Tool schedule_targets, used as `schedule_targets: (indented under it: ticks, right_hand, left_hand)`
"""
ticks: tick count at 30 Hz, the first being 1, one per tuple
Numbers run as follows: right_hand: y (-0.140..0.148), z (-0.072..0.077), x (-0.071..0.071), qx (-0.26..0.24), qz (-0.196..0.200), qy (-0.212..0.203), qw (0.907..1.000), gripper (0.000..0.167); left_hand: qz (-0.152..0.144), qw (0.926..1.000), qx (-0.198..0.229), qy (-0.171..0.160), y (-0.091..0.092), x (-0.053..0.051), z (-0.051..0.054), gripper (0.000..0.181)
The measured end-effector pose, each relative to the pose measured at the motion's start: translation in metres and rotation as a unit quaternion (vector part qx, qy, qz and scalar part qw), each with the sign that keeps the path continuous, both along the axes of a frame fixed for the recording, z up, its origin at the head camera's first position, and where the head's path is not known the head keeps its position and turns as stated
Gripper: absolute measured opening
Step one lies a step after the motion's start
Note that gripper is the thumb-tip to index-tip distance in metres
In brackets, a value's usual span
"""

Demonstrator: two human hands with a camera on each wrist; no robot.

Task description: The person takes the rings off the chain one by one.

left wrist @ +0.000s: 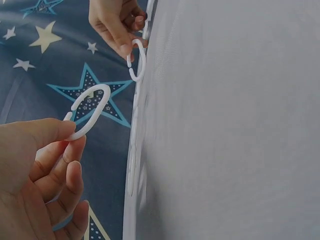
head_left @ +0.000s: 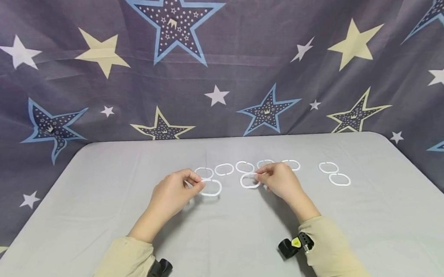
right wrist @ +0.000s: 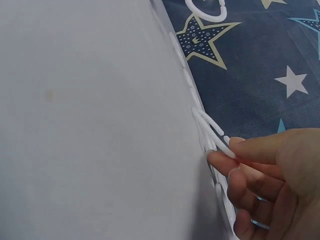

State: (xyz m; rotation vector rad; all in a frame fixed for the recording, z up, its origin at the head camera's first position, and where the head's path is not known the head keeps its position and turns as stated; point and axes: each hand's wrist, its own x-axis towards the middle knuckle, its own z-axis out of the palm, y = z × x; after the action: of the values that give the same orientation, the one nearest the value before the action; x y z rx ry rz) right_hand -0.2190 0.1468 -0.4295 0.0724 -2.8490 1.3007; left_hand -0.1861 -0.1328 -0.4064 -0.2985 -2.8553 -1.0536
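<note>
Both hands are raised above the grey tabletop, each pinching an oval white plastic link with a small gap in its side. My left hand (head_left: 174,190) holds its link (left wrist: 104,100) between thumb and forefinger, the other fingers loosely bent. To the right, my right hand (head_left: 282,180) grips a second link (right wrist: 210,126) by one end, between thumb and fingertip. The two held links are apart. In the left wrist view, the right hand (left wrist: 114,24) appears at the top with its link. Behind the hands, several similar links lie in a row, partly covered by the right hand.
Two more white links (head_left: 339,174) lie close together on the right of the table (head_left: 231,251). A star-patterned dark cloth (head_left: 216,69) hangs behind the table's far edge. Black wrist cameras (head_left: 162,270) sit at both sleeves.
</note>
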Motion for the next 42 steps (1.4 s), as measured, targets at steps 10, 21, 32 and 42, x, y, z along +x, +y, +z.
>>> schedule_targets:
  ticks: [10,21,32,42]
  right_hand:
    - [0.000,0.001,0.002,0.054,0.005,-0.007,0.9985,0.015]
    - [0.003,0.000,0.002,0.073,0.004,-0.006,0.9973,0.017]
    - [0.003,0.003,0.004,0.081,-0.001,0.000,0.9967,0.020]
    - [0.000,0.002,0.003,0.093,-0.004,-0.001,0.9957,0.022]
  left_hand:
    - [0.004,0.9998,0.005,-0.019,-0.001,-0.002,-0.004,0.012]
    - [0.010,0.9915,0.057,-0.117,-0.012,-0.010,-0.015,0.021]
    - [0.034,0.9935,0.003,-0.108,-0.014,-0.010,-0.015,0.020]
    - [0.053,0.9958,-0.035,-0.065,-0.014,-0.010,-0.017,0.023]
